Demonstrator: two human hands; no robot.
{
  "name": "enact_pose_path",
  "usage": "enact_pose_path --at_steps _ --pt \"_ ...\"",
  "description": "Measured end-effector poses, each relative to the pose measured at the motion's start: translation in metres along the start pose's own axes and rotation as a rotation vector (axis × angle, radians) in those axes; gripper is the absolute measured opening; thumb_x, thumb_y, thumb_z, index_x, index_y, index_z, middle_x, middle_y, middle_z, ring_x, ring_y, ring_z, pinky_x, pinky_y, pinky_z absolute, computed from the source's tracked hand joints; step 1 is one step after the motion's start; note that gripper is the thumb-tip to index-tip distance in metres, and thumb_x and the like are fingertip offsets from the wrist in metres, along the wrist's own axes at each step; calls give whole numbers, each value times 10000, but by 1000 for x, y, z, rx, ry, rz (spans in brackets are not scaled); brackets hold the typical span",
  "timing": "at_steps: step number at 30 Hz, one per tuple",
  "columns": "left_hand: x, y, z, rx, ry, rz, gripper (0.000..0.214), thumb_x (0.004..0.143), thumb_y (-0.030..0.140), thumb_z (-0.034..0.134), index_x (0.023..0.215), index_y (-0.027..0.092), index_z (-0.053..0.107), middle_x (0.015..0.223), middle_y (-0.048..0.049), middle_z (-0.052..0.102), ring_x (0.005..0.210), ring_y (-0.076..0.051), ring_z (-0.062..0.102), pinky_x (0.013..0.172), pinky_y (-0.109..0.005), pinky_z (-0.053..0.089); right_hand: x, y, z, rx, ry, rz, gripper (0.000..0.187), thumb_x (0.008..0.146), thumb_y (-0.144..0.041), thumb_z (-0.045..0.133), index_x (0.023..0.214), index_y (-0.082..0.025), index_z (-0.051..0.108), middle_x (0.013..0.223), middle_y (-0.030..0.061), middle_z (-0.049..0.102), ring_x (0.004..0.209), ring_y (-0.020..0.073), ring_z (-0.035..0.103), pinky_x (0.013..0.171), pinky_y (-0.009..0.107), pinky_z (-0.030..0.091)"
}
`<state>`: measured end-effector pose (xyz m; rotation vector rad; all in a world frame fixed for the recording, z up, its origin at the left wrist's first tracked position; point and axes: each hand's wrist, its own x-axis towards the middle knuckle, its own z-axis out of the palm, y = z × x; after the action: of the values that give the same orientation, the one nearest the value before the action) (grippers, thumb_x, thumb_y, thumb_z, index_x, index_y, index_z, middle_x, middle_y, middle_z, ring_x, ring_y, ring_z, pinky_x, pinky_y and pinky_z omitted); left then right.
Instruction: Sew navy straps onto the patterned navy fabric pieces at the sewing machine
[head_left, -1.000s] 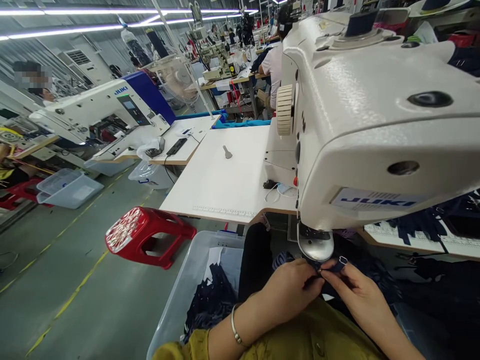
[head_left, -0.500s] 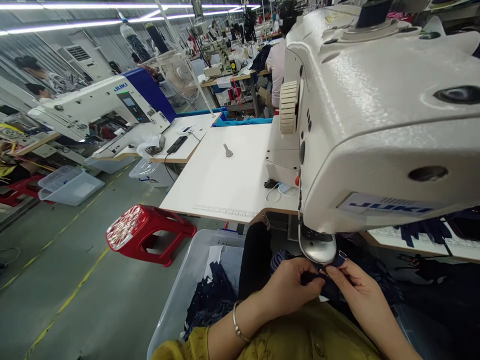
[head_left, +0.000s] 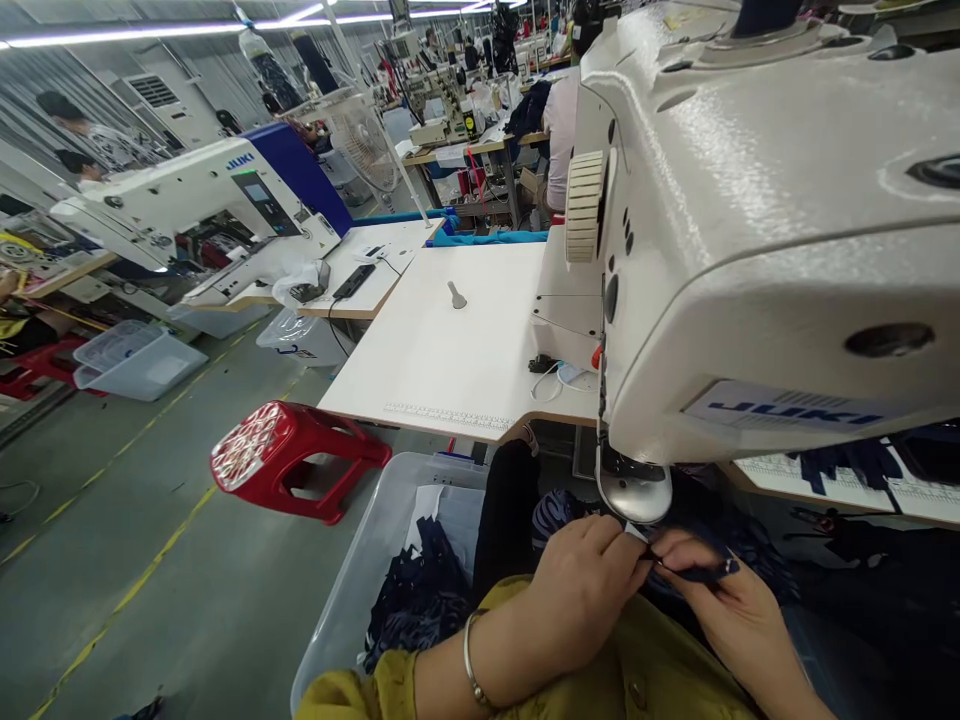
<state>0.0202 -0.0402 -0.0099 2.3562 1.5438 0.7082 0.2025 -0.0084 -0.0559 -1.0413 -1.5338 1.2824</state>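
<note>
Just below the sewing machine's rounded metal guard [head_left: 636,495], both hands meet on a dark navy fabric strap [head_left: 701,574]. My left hand [head_left: 589,580], a silver bangle on its wrist, is closed at the strap's near end, its fingertips mostly hidden. My right hand [head_left: 724,600] pinches the strap between thumb and fingers, and a short end sticks out past them. A small white piece, perhaps a label [head_left: 636,532], shows at the left fingertips. Navy patterned fabric [head_left: 555,515] lies on the lap behind the hands.
The white sewing machine [head_left: 750,250] looms close above on the right. Its white table [head_left: 442,350] bears a small metal key-like piece [head_left: 456,295]. A clear bin [head_left: 352,560] with navy strips stands at lower left, beside a red stool [head_left: 300,460]. Other people sit farther back.
My left hand has rolled over so its back faces up. My right hand has shifted slightly down and right, and the strap now lies across its fingers. The white piece shows higher up.
</note>
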Motion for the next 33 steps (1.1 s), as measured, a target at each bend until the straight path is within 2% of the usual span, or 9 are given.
enact_pose_path --at_steps 5,11,16,19,22,25,28,31,33 --pt "-3 5 -9 203 41 146 124 995 212 437 1005 150 544 807 -24 578 696 -157 542 641 -295 430 -7 9 2 26 67 -169 150 783 -152 709 718 -286 704 802 30 696 796 230 672 749 363 576" --pt "-3 7 -12 227 33 184 88 973 179 466 977 137 544 792 -20 568 667 -160 523 592 -302 387 -5 0 3 -8 68 -210 204 776 -96 696 746 -297 694 796 0 702 744 187 674 700 288 577" --pt "1 7 -16 141 -7 132 201 996 256 448 844 173 549 768 -7 571 679 -153 547 618 -285 427 0 -20 -2 -51 36 -4 80 789 -277 712 714 -272 684 766 10 710 739 194 689 683 251 582" --pt "12 8 -30 -2 -79 73 273 1005 328 447 821 173 576 757 -3 591 691 -132 571 642 -246 456 9 -39 -6 -80 -5 175 185 764 -433 714 731 -252 687 793 29 719 741 207 695 656 239 584" --pt "29 5 -46 -69 -137 8 239 995 346 474 874 177 593 810 -10 609 750 -134 594 663 -227 473 24 -52 -7 -108 -6 242 281 756 -518 690 812 -243 686 848 40 720 760 219 689 647 252 575" --pt "44 -4 -52 61 -60 5 151 996 279 469 1022 177 577 958 -39 623 880 -179 600 770 -292 494 41 -54 -2 -218 60 164 280 793 -514 643 867 -245 669 890 42 711 823 228 667 722 284 548" --pt "49 -17 -47 224 65 79 159 994 205 443 1101 174 557 1048 -63 628 966 -206 591 868 -357 469 52 -49 5 -309 112 53 256 835 -486 599 882 -241 656 888 47 678 839 223 633 773 311 514" --pt "43 -25 -40 287 212 274 230 996 153 402 1170 152 552 1106 -76 654 1006 -186 589 929 -350 428 57 -44 10 -324 126 8 249 864 -479 571 894 -237 625 855 39 615 766 193 585 722 301 497" --pt "35 -26 -36 276 228 410 280 985 119 405 1232 125 536 1171 -75 656 1073 -166 571 958 -312 402 59 -43 10 -302 147 -2 243 862 -477 583 878 -234 594 829 24 567 717 171 555 700 290 496"
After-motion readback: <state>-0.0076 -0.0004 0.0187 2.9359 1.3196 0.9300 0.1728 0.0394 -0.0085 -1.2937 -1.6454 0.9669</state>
